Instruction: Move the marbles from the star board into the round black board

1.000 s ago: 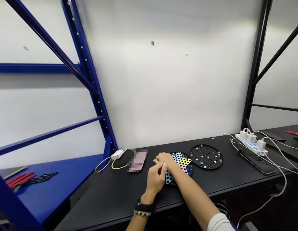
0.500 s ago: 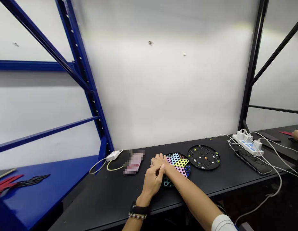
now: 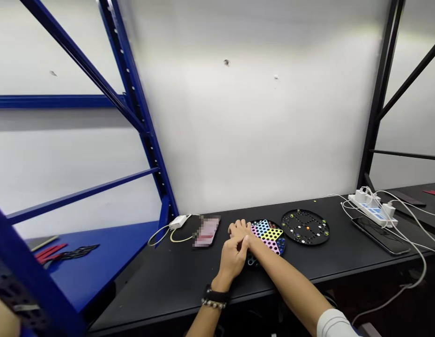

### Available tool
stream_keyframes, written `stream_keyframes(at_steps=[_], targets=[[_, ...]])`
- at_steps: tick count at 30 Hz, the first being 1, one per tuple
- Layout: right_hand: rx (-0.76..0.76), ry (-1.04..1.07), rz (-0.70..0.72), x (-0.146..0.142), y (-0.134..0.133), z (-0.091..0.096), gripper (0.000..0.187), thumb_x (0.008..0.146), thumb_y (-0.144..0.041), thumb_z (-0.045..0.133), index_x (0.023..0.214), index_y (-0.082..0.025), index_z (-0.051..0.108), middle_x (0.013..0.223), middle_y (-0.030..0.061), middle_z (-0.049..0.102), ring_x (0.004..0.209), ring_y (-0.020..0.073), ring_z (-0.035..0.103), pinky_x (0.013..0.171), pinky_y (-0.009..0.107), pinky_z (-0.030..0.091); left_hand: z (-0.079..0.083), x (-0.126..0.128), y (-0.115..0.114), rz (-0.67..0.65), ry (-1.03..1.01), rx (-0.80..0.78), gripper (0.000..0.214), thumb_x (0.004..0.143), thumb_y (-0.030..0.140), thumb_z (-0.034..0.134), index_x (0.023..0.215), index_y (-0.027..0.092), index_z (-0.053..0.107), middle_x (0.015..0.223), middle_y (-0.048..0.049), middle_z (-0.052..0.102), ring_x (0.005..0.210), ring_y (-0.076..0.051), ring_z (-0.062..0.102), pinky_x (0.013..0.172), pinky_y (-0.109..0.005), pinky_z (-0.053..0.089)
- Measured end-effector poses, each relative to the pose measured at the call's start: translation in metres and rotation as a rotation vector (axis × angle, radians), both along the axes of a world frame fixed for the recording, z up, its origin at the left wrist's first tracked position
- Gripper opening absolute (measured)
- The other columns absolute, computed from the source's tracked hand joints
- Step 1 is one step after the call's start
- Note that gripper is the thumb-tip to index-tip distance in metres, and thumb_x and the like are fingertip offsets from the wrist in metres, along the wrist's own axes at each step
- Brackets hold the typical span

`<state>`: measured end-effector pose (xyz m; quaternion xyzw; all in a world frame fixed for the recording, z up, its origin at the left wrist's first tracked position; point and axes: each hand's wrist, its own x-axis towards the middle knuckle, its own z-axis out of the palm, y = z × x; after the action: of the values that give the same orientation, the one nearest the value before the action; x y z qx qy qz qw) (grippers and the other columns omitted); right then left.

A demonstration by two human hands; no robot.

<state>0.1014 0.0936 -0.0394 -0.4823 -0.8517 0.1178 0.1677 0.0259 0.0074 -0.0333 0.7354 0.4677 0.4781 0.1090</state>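
A round black board (image 3: 283,252) printed with a multicoloured, holed star lies on the black table, with coloured marbles at its rim. My right hand (image 3: 240,229) reaches across to the board's left edge with fingers bent; what lies beneath them is hidden. My left hand (image 3: 234,256) is curled just below, meeting the right wrist, thumb up. Its other fingertips are covered, and I cannot make out what it holds. To the right lies a second round black board (image 3: 305,227), dotted with small marbles and a single orange one.
A phone-like pink object (image 3: 207,232), partly pixelated, lies left of my hands beside a white adapter (image 3: 178,222) with a cable. On the right are a power strip (image 3: 373,210), trailing cables and a dark phone (image 3: 380,235). Red-handled pliers (image 3: 66,254) rest on the blue table.
The view has swung slightly left, so everything sits further right in the picture. Both hands stay at the star board's left edge. The co-worker's hand at far right has left the view.
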Motion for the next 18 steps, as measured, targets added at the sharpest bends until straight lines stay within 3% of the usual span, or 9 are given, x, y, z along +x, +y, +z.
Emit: stream_keyframes(at_steps=[8, 14, 18], targets=[[-0.045, 0.077, 0.031, -0.0015, 0.0000, 0.0075, 0.021, 0.086, -0.020, 0.054, 0.106, -0.027, 0.053, 0.114, 0.0046, 0.052, 0.105, 0.0222, 0.043, 0.087, 0.033, 0.032, 0.0000, -0.0015, -0.0005, 0.029, 0.019, 0.045, 0.040, 0.093, 0.038, 0.044, 0.059, 0.019, 0.053, 0.055, 0.0011, 0.056, 0.052, -0.012, 0.047, 0.056, -0.025, 0.036], [-0.046, 0.214, -0.152, -0.0023, -0.0028, 0.0058, 0.026, 0.081, -0.019, 0.053, 0.107, -0.023, 0.053, 0.117, 0.0084, 0.050, 0.110, 0.0245, 0.044, 0.091, 0.036, 0.035, -0.0009, -0.0016, -0.0001, 0.040, 0.056, 0.057, 0.042, 0.094, 0.039, 0.041, 0.058, 0.019, 0.049, 0.054, 0.0023, 0.051, 0.051, -0.012, 0.044, 0.056, -0.025, 0.033], [-0.061, 0.266, -0.096, -0.0005, 0.0016, 0.0011, 0.030, 0.082, -0.017, 0.053, 0.111, -0.021, 0.053, 0.117, 0.0079, 0.051, 0.110, 0.0222, 0.048, 0.089, 0.032, 0.040, 0.0019, -0.0003, -0.0023, 0.075, 0.043, 0.048, 0.043, 0.094, 0.040, 0.040, 0.058, 0.020, 0.050, 0.053, 0.0019, 0.051, 0.050, -0.012, 0.044, 0.055, -0.026, 0.032]])
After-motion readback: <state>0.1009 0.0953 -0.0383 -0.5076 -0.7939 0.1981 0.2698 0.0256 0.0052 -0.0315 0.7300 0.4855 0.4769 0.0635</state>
